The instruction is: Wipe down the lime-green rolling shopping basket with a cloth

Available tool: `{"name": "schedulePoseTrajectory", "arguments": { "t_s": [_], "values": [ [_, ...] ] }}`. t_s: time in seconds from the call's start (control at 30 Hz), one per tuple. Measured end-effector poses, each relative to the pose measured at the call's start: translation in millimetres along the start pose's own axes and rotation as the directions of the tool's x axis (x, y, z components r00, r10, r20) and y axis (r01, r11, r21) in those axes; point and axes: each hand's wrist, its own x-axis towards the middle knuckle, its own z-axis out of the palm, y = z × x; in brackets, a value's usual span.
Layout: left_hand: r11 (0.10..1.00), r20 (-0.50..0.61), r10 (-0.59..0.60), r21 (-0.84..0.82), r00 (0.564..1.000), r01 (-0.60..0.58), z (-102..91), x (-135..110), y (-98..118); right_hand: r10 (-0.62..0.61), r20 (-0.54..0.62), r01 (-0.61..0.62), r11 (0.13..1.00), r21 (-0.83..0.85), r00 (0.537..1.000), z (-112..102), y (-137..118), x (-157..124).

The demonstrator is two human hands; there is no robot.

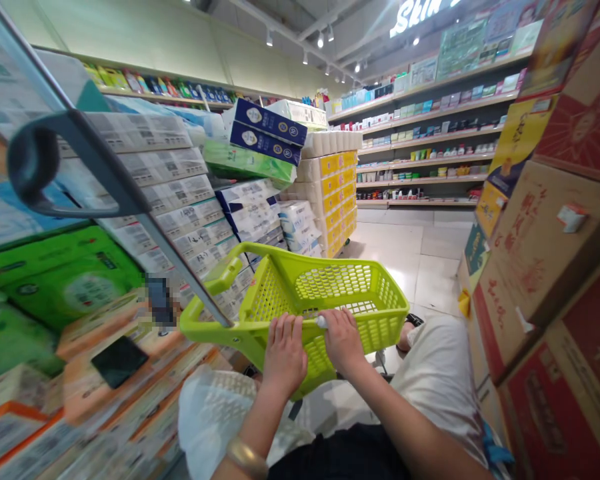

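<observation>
Lime-green, the basket has the left hand's and right hand's fingers holding its near rim.

The right hand partly hides a white thing — can't tell what from here — and the lit sign is cut off.

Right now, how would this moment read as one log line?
left hand: on green basket rim | right hand: same rim | small white thing: at right hand | cartons: stacked at right
</observation>
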Motion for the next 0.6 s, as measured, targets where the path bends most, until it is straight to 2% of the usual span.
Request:
{"name": "schedulePoseTrajectory", "arguments": {
  "t_s": [0.1,0.17,0.27,0.43,0.5,0.6],
  "values": [
    [1.0,-0.007,0.003,-0.003,1.0,-0.003,-1.6,-2.7,0.0,0.061,-0.081,-0.066,0.996,-0.065,0.995,-16.2,33.0,-8.6],
    [1.0,-0.008,-0.003,-0.003,1.0,0.003,-2.3,-3.4,2.2,0.101,-0.128,-0.112,0.99,-0.082,0.987,-21.6,42.8,-11.9],
    [1.0,-0.009,-0.029,0.005,1.0,0.029,-2.9,-4.0,6.5,0.107,-0.109,-0.114,0.992,-0.056,0.988,-14.4,25.4,-10.1],
    [1.0,0.005,-0.03,-0.008,1.0,0.03,-4.9,-7.3,7.1,-0.057,0.017,0.055,0.994,0.092,0.998,7.8,-31.7,-0.9],
    [1.0,0.012,-0.021,-0.01,1.0,0.021,-5.9,-9.9,4.6,-0.061,0.041,0.057,0.995,0.086,0.997,5.9,-33.3,-0.9],
    [1.0,0.006,-0.012,-0.002,1.0,0.012,-5.8,-13.4,1.0,-0.007,0.028,0.007,1.0,-0.004,1.0,-7.8,-8.5,-7.2]
  ]
}}
